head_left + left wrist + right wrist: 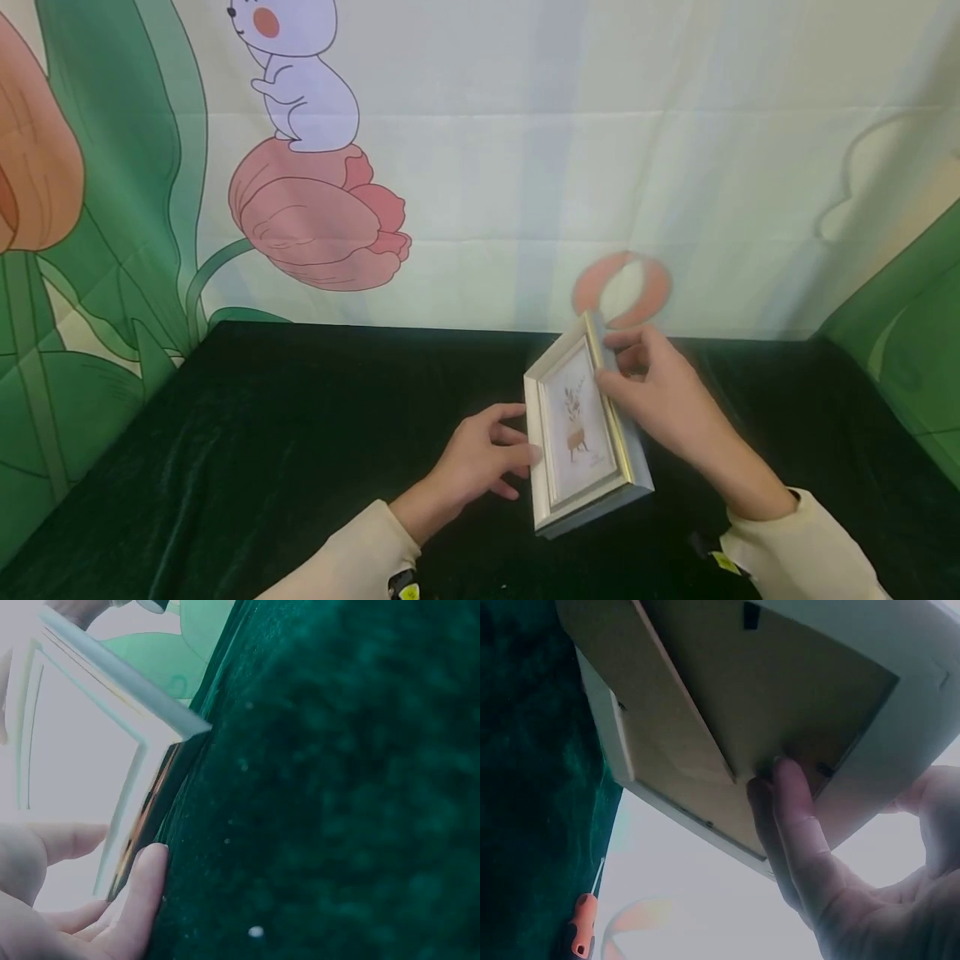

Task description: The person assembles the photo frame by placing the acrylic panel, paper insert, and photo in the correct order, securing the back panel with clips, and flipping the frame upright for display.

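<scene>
A white picture frame (534, 433) with a gold inner line stands tilted over the dark cloth, its front turned toward the left hand. Behind its glass is a print of a potted plant (575, 439). The right hand (671, 404) grips the upper right side, thumb at the front edge and fingertips (793, 787) against the back. At the lower left side, the left hand (472, 458) holds the frame with its thumb on the front border and fingers around the edge. In the right wrist view, a brown backing board (697, 742) with a stand leg (660, 682) and small dark clips shows.
Dark green velvet cloth (300, 433) covers the table. An orange-and-black handled screwdriver (583, 922) lies on it in the right wrist view. A pale printed curtain (480, 167) with tulips and a white animal hangs along the back edge.
</scene>
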`<state>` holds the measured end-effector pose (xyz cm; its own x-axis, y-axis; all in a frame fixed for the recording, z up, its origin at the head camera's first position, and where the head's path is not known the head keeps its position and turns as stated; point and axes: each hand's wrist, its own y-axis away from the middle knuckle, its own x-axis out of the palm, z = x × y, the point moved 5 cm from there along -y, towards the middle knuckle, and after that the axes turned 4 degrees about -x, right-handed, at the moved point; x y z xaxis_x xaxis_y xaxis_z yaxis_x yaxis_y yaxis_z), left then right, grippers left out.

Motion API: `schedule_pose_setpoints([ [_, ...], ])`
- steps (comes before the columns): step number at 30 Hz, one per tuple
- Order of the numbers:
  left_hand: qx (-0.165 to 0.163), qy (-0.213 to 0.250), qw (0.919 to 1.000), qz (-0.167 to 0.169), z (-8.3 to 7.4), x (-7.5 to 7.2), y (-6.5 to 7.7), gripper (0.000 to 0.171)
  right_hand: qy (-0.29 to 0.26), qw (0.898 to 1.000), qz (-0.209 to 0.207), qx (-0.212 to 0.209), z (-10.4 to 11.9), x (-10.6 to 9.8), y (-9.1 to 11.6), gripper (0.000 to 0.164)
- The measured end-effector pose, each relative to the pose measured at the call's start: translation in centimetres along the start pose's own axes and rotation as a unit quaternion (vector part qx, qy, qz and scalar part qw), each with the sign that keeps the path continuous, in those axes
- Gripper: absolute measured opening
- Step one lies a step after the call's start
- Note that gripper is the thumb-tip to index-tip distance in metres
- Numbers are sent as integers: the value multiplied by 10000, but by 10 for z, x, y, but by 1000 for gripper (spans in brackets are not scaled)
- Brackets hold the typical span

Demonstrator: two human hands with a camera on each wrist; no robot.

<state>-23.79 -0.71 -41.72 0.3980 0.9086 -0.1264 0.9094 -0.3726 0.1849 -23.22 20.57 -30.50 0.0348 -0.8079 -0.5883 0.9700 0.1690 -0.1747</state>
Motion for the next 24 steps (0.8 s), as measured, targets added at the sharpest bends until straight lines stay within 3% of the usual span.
schedule_pose_setpoints([
  [17, -128, 591, 9961, -637, -3, -24, -4, 58, -549, 9978, -120, 365, -7, -2, -5, 54],
  [24, 167, 447, 9926, -1115, -7, -32, -5, 56, -743, 9968, -7, 283, -7, -2, -5, 54],
])
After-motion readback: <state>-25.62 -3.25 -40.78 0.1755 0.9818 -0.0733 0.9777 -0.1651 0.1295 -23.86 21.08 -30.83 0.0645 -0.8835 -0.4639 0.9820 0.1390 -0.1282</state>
